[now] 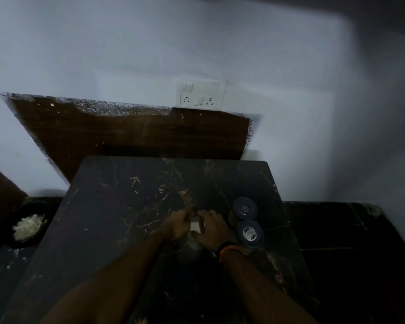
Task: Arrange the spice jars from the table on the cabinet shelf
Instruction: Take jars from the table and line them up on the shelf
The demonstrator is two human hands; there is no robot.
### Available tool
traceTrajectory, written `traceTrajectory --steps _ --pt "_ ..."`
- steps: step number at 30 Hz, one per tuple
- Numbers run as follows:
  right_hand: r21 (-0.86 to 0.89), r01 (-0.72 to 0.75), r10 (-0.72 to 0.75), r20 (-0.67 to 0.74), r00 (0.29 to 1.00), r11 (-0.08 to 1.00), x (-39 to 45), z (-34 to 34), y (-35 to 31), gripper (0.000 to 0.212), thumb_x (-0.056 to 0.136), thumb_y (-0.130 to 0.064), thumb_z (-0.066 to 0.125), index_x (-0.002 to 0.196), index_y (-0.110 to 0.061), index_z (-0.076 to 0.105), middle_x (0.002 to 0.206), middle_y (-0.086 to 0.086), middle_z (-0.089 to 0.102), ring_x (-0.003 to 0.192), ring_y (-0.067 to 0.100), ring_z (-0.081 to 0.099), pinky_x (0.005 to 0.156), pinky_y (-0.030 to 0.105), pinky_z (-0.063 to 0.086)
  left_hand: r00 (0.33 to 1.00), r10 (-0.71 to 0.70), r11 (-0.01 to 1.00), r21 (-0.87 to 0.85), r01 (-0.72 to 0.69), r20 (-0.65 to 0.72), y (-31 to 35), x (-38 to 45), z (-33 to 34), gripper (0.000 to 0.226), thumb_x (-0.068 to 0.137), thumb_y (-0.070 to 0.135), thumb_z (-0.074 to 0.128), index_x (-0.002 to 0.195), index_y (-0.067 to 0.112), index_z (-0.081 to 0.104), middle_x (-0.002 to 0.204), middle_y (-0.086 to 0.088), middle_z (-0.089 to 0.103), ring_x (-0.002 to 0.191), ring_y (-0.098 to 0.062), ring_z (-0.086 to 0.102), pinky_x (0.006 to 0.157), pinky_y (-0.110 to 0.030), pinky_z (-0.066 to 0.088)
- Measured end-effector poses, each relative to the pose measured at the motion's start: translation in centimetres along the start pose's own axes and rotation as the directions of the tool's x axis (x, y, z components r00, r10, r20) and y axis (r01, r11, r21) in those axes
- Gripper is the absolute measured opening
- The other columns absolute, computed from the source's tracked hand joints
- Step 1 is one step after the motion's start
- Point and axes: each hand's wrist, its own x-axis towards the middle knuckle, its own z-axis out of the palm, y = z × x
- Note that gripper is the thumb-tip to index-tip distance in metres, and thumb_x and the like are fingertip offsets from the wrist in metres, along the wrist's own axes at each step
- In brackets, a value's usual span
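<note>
Dark marble table (117, 206) bears two, perhaps three, blue-lidded jars (245, 209).

A single wide-angle view from the person's head looks forward and steeply down onto a dark marbled table (117, 206), close enough that both forearms enter from the bottom edge. It faces a pale wall (150, 43) bearing a switch plate (201, 94); the frame's corners darken and blur.
</note>
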Motion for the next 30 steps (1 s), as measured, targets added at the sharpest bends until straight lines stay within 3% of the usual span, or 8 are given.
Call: traceTrajectory --steps 4,8,12,14,17,22,26,30 --pt "-0.066 0.002 -0.002 -0.004 1.000 0.998 -0.4 1.8 0.2 0.092 0.076 -0.057 0.072 0.152 -0.021 0.033 0.140 0.008 0.045 0.126 0.031 0.046 0.104 0.039 0.039 0.999 -0.031 0.999 -0.045 0.031 -0.016 -1.0 -0.8 0.8 0.027 0.101 0.018 0.052 0.127 0.017 0.058 0.117 0.002 0.060 0.104 -0.010 0.057 0.084 -0.020 0.043" --pt "-0.025 0.018 -0.019 -0.053 0.998 1.000 -0.1 2.5 0.4 0.086 0.077 -0.050 0.073 0.150 -0.019 0.038 0.136 0.009 0.049 0.123 0.031 0.048 0.102 0.036 0.037 0.993 -0.083 0.995 -0.068 0.077 -0.082 -2.0 -1.7 1.4 0.028 0.098 0.007 0.050 0.122 0.016 0.063 0.122 -0.004 0.063 0.108 -0.014 0.058 0.091 -0.026 0.045" --pt "0.088 -0.016 0.019 -0.025 1.000 0.996 0.7 1.2 0.1 0.086 0.073 -0.040 0.077 0.148 -0.026 0.039 0.136 0.004 0.051 0.122 0.027 0.047 0.104 0.032 0.037 0.978 -0.187 0.936 -0.320 0.147 -0.097 -3.2 -2.3 1.6 0.029 0.101 0.005 0.045 0.124 0.013 0.061 0.115 -0.007 0.063 0.093 -0.015 0.061 0.076 -0.027 0.050" --pt "0.178 -0.018 0.023 -0.025 0.999 0.984 1.0 0.1 -0.3 0.087 0.069 -0.036 0.081 0.147 -0.030 0.042 0.136 0.002 0.052 0.124 0.026 0.047 0.106 0.034 0.039 0.952 -0.291 0.821 -0.534 0.200 -0.090 -3.5 -2.8 1.8 0.025 0.104 0.011 0.042 0.123 0.011 0.060 0.103 -0.010 0.062 0.077 -0.014 0.058 0.063 -0.025 0.046" --pt "0.370 -0.018 0.019 0.000 1.000 0.929 1.3 -1.6 -1.0 0.091 0.063 -0.031 0.087 0.144 -0.030 0.046 0.140 -0.001 0.051 0.129 0.021 0.048 0.108 0.040 0.044 0.918 -0.386 0.671 -0.711 0.211 -0.093 -4.1 -3.5 2.2 0.027 0.107 0.020 0.038 0.124 0.011 0.058 0.111 -0.014 0.066 0.086 -0.022 0.065 0.061 -0.027 0.051" --pt "0.598 0.036 -0.076 0.041 0.996 0.801 1.6 -4.3 -2.0 0.084 0.064 -0.021 0.090 0.138 -0.030 0.051 0.139 -0.009 0.052 0.129 0.014 0.047 0.098 0.025 0.044 0.863 -0.486 0.166 -0.955 0.248 0.140 -3.4 -3.3 2.6 0.045 0.102 0.051 0.038 0.116 0.016 0.061 0.117 -0.021 0.066 0.106 -0.036 0.067 0.091 -0.047 0.056" --pt "0.734 0.070 -0.156 0.050 0.986 0.676 1.6 -6.2 -2.7 0.075 0.070 0.000 0.084 0.133 -0.030 0.055 0.133 -0.017 0.053 0.127 0.010 0.048 0.096 0.022 0.048 0.899 -0.317 -0.154 -0.952 0.265 0.301 -3.0 -2.8 2.3 0.063 0.088 0.061 0.055 0.121 0.008 0.061 0.122 -0.028 0.064 0.102 -0.040 0.067 0.084 -0.046 0.058" --pt "0.844 0.044 -0.153 0.046 0.987 0.535 1.9 -7.6 -2.8 0.073 0.077 -0.001 0.076 0.141 -0.024 0.050 0.140 -0.003 0.054 0.128 0.019 0.053 0.100 0.038 0.053 0.950 -0.194 -0.296 -0.938 0.180 0.244 -2.5 -2.9 1.8 0.063 0.083 0.051 0.066 0.130 0.009 0.060 0.118 -0.029 0.066 0.095 -0.039 0.066 0.070 -0.041 0.058"
